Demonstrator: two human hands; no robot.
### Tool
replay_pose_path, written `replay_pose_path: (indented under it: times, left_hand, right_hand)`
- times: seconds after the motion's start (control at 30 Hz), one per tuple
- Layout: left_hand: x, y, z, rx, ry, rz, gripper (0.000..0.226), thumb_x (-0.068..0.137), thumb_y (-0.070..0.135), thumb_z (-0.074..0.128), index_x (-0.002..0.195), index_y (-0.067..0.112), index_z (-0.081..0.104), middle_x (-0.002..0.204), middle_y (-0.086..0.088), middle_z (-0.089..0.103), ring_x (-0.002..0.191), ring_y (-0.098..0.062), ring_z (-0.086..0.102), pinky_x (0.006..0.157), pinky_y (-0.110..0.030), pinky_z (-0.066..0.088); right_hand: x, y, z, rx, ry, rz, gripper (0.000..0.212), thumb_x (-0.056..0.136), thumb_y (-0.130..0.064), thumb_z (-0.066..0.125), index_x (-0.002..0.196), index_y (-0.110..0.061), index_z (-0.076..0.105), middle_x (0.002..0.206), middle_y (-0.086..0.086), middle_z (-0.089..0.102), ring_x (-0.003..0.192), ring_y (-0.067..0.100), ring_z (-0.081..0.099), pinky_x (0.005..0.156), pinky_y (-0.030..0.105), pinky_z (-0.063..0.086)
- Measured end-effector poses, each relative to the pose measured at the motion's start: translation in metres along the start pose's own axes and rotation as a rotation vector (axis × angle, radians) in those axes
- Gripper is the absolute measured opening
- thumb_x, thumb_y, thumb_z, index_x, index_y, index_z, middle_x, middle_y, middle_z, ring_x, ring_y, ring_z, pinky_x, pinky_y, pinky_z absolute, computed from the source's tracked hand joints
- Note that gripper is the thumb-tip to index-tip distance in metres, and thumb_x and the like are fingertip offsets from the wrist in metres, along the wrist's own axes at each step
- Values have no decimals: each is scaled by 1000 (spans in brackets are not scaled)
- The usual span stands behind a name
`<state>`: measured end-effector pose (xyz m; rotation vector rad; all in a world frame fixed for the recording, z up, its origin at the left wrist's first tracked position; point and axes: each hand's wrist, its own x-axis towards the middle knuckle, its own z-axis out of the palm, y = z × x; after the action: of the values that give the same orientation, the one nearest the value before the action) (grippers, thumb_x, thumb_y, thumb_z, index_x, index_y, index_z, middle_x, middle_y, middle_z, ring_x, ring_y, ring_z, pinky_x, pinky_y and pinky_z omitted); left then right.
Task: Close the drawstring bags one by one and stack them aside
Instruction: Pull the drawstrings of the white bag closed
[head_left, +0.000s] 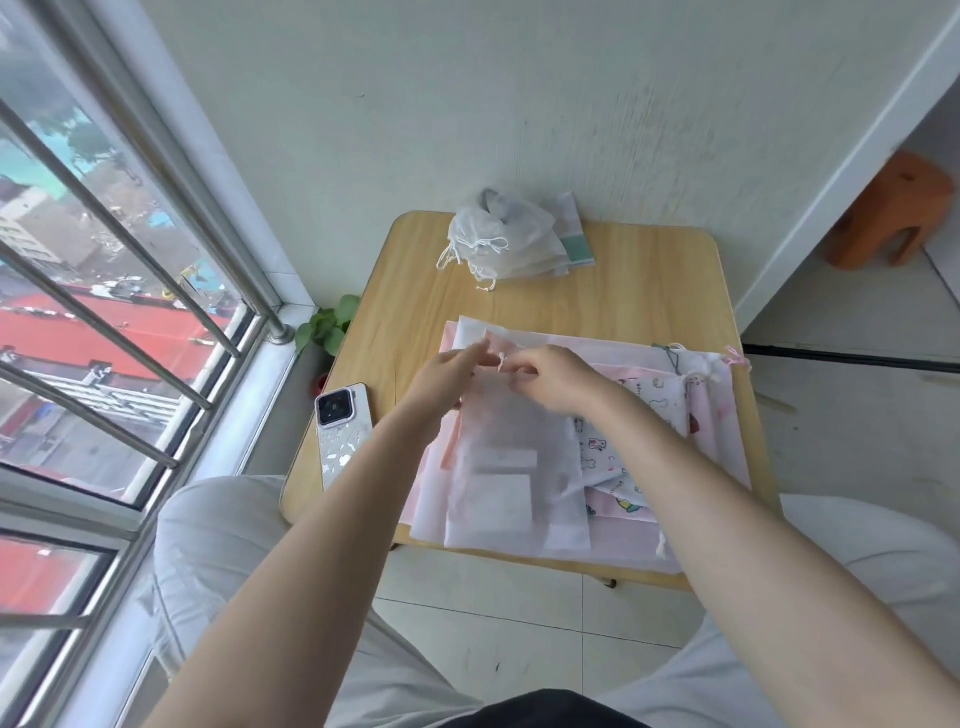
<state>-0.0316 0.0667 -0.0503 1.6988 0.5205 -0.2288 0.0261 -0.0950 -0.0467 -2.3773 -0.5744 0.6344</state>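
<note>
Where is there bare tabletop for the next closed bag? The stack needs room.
Bare wood lies between the closed white bags at the far edge and the flat bags, and along the table's far right. The near half is crowded; the phone fills the left edge.

Orange stool (894, 213) blurred, cropped by the right edge; lower bags (722, 431) half-hidden under upper ones

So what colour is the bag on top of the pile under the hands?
Translucent white bag, seen in the head view, the only one; pink bags lie beneath it.
</note>
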Motion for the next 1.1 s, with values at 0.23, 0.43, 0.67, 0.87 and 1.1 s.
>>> replay_pose_path:
  times: [0.23,0.43,0.67,0.87,1.1]
  left_hand:
    - [11,-10,-12,-902,-71,-104,25,98,16,48,74,12,53,68,-3,62,64,-19,64,71,-30,47]
    - [17,-24,-13,-1115,5,-147,29,103,16,41,74,13,45,51,2,42,47,-15,49,71,-30,48]
    - [25,-30,-25,-1230,274,-170,37,105,13,33,69,14,37,45,3,28,36,-12,26,52,-23,43]
    - [19,-32,-17,-446,446,-125,31,100,22,41,71,15,47,57,2,39,47,-13,33,44,-23,31]
    - [13,-40,-22,436,566,109,27,104,25,37,95,4,51,85,-9,55,75,-28,49,63,-34,33]
  right_hand:
    - [-2,6,8,134,119,37,21,82,-35,75,99,-24,70,79,-17,50,83,12,51,68,26,41]
    - [-11,27,6,179,180,199,54,73,-62,72,64,-14,51,64,-5,51,61,15,50,58,29,35]
    - [-19,37,-11,524,376,437,31,84,-35,49,63,-20,32,59,-3,29,52,17,28,53,29,22]
    - [-17,42,1,1206,247,448,37,95,-26,54,65,-19,34,51,-5,26,37,8,20,36,21,14]
    - [-19,54,-5,1812,476,543,40,104,-22,37,65,-18,29,40,-7,26,29,8,23,32,19,18]
